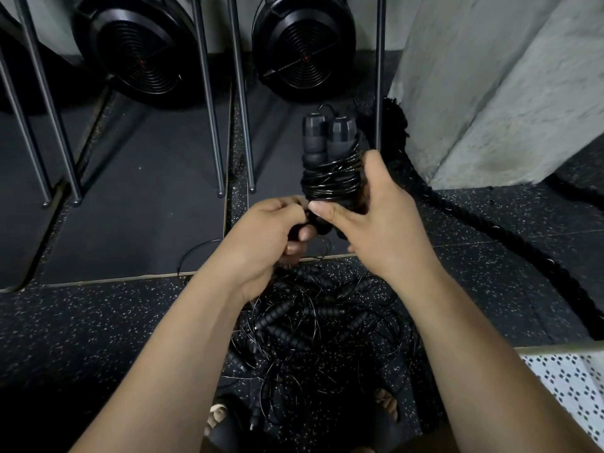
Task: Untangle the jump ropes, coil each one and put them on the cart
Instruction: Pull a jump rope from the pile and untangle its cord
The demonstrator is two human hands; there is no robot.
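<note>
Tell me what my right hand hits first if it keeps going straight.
The right hand grips the coiled rope, so it meets that first. Beyond it probably comes the left hand, though depth is unclear.

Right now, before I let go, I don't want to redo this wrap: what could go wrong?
1. The thin black cable wound round the two black ribbed handles may spring loose if the right hand or left hand eases its grip before the end is secured.
2. A loose cable loop hangs beside the left hand near the tangled pile of black jump ropes on the floor; it could snag there.
</note>
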